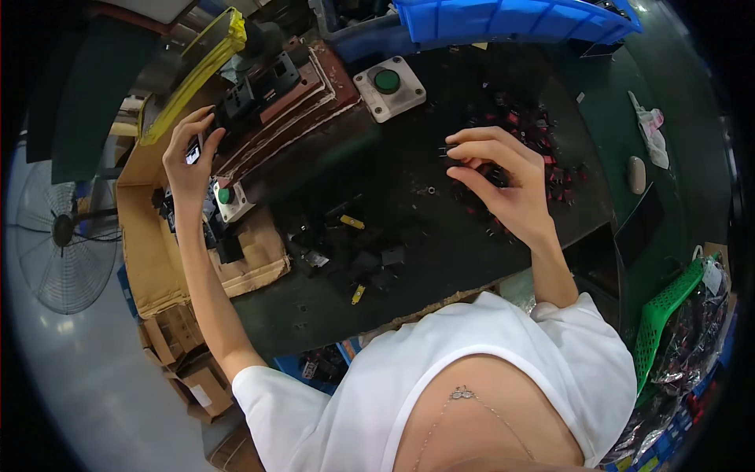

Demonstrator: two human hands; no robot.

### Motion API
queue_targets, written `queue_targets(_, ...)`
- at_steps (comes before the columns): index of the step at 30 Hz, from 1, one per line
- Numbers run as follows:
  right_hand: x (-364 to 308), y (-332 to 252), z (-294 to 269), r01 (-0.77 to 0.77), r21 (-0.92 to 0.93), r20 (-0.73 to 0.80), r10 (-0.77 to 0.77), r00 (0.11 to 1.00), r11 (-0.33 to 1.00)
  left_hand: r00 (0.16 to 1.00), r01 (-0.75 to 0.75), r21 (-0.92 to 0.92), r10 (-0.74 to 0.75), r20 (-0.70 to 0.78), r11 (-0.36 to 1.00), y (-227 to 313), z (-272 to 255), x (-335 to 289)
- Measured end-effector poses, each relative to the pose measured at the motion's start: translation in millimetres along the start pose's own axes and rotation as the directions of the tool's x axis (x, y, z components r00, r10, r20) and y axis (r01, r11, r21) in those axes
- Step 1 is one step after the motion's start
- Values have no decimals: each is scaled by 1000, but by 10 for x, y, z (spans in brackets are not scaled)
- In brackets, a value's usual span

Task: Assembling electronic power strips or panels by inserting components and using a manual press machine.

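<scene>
Black part (450,151) sits pinched in the right hand (503,185) fingers above the table (440,236) pile, while the left hand (189,161) fingers clamp another piece at the press (259,90); many loose parts seem unprocessed.

Dark desk (409,228); green push-button box (388,88) at back; red-black small parts (535,149) right of box; yellow pieces (352,223) nearer.

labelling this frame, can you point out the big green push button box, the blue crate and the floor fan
green push button box (387,81), head view, on the green button cap
blue crate (511,20), head view, on its front wall
floor fan (63,230), head view, on the hub
</scene>
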State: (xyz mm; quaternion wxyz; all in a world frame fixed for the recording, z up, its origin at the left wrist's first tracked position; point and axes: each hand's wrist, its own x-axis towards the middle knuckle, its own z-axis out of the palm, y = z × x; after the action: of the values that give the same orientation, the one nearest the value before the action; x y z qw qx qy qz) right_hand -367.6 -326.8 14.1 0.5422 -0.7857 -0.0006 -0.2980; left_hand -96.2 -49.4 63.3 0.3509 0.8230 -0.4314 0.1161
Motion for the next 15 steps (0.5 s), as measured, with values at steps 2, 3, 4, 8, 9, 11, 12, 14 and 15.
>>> queue_targets(2,-5,7,-9,15,-15,6,-15,1000,1000,999,13,45,-15,34,999,12,-16,-14)
queue_targets(3,-6,3,-8,28,-25,15,-28,999,999,1000,12,45,-13,28,999,51,-19,-23)
queue_targets(4,-7,3,0,35,-26,18,-34,999,999,998,-60,108,59,13,992,132,-11,-32)
queue_targets(8,4,-34,74,-48,59,11,47,999,997,985,-83,282,122,-123,956,193,-138,-277)
queue_targets(9,13,-45,96,-120,93,5,120,993,988,984,-81,281,122,-132,956,190,-151,-354)
queue_targets(11,18,-69,107,-113,62,4,113,994,992,961,37,101,-8,-276,994,245,-174,-530)
queue_targets(12,30,-81,117,-111,36,0,111,994,993,958,104,115,-69,-277,988,321,-175,-634)
queue_targets(14,44,-122,114,-63,-26,43,64,997,998,959,205,88,-182,-217,975,348,-187,-892)
queue_targets(15,55,-137,118,-23,-89,78,30,997,996,967,192,99,-171,-189,976,289,-175,-1024)
